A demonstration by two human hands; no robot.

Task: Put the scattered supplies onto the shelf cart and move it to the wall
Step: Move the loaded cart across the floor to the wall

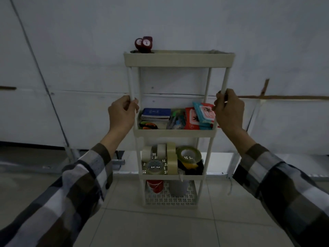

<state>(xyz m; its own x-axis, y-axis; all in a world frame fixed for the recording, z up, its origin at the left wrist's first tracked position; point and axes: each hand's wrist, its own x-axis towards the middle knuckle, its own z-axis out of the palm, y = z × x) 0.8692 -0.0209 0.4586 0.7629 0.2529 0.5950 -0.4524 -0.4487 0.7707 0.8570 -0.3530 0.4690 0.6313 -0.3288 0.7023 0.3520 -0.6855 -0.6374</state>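
Observation:
A cream shelf cart [178,59] with several tiers stands upright right in front of a white wall. My left hand [122,114] is closed around its front left post, and my right hand [228,111] grips the front right post at the same height. Two dark red round items [143,44] sit on the top tier's left end. The second tier holds blue notebooks [156,114], pens and red and teal packets [201,114]. Several tape rolls [170,157] fill the third tier. A red cup [155,185] and a grey cup [178,188] stand on the bottom tier.
The white wall [178,24] runs across the whole view behind the cart. Metal frame legs [71,152] stand at the lower left, and a white pipe frame [233,163] stands at the right. Pale floor tiles [160,225] lie below.

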